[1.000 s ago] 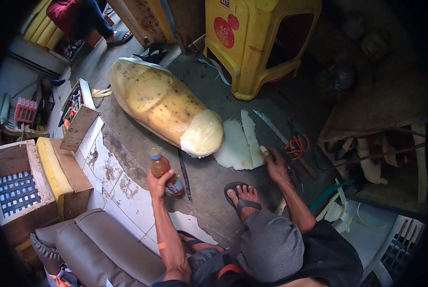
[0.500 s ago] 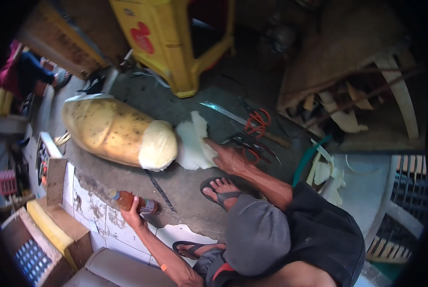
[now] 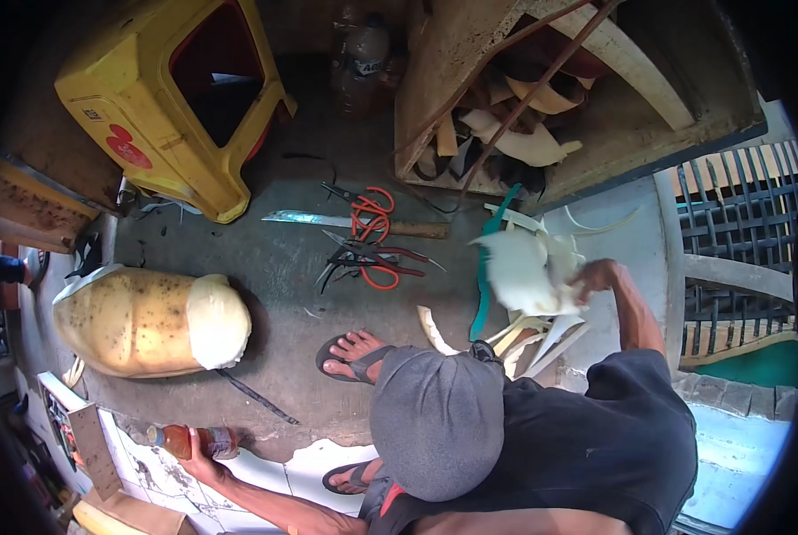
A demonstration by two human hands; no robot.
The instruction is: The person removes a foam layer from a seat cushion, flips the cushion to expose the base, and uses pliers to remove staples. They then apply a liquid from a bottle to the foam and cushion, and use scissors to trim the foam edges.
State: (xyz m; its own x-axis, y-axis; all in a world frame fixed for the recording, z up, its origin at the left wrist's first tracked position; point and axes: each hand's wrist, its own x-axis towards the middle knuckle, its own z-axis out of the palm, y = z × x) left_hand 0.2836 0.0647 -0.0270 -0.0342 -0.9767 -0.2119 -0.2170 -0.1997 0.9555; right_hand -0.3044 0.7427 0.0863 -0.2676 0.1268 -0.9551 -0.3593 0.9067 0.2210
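Note:
A bottle of reddish-orange liquid [image 3: 210, 441] lies on its side in my left hand [image 3: 201, 465], the fingers wrapped round it, low over the floor. My right hand [image 3: 600, 280], closed, holds the edge of a white, sheet-like piece [image 3: 526, 272], slightly blurred, above pale scraps. At the left rests a long, rounded tan form [image 3: 131, 323] with dark spots and a cream-coloured end. Between it and my right hand lie a long knife [image 3: 363, 223], red-handled scissors [image 3: 374, 210] and pliers [image 3: 372, 254], touching neither hand.
Behind stands a yellow plastic stool [image 3: 149, 107]. A wooden box of offcuts [image 3: 586, 178] is at the far right, with a woven slatted panel [image 3: 738, 232] beyond. A green strip [image 3: 484, 290] and pale strips [image 3: 528, 343] lie on the floor. Clear bottles [image 3: 366, 62] stand at the back.
The view has turned. My right hand has lifted the white piece from beside the tan form and carried it right, over the scraps. My left hand still holds the bottle.

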